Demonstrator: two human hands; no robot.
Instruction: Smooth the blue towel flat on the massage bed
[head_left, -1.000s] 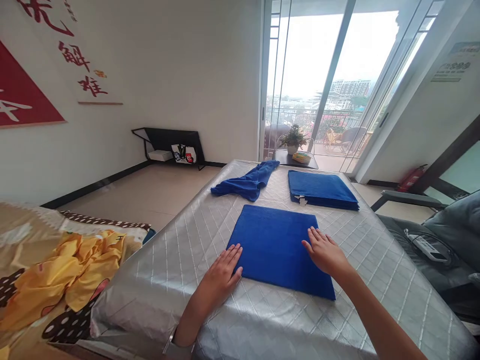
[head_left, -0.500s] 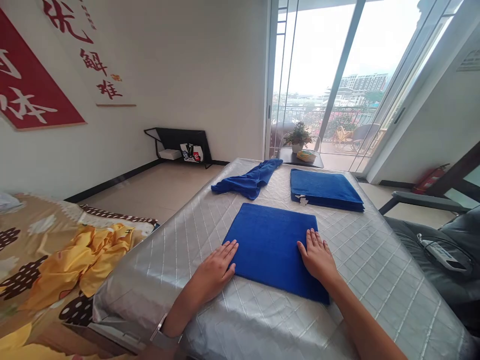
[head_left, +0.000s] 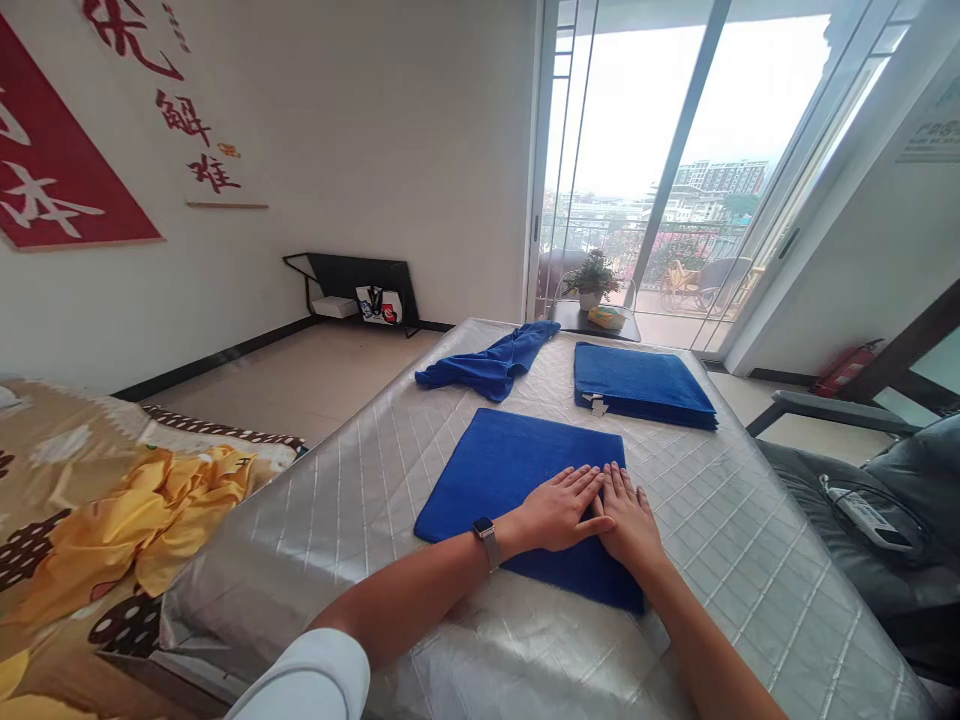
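A blue towel (head_left: pixel 495 470), folded into a flat square, lies on the silver quilted cover (head_left: pixel 360 480) in front of me. My left hand (head_left: pixel 562 512) rests flat on its right part, fingers stretched out, a watch on the wrist. Beside it my right hand (head_left: pixel 628 515) lies flat along the towel's right edge, and the two hands touch. Neither hand grips anything. Farther back on the right sits a stack of folded blue towels (head_left: pixel 643 380) with a white tag showing. A crumpled blue towel (head_left: pixel 491 362) lies at the far left of the cover.
To the left, yellow cloth (head_left: pixel 165 500) lies on a patterned bedspread (head_left: pixel 67 430). On the right a dark armchair (head_left: pixel 810 465) holds a power strip (head_left: pixel 866 512). A small table with a potted plant (head_left: pixel 592 280) stands beyond the cover's far edge, by the glass doors.
My left hand has moved right across the towel, from its left edge to beside my right hand. My right hand stays at the right edge.
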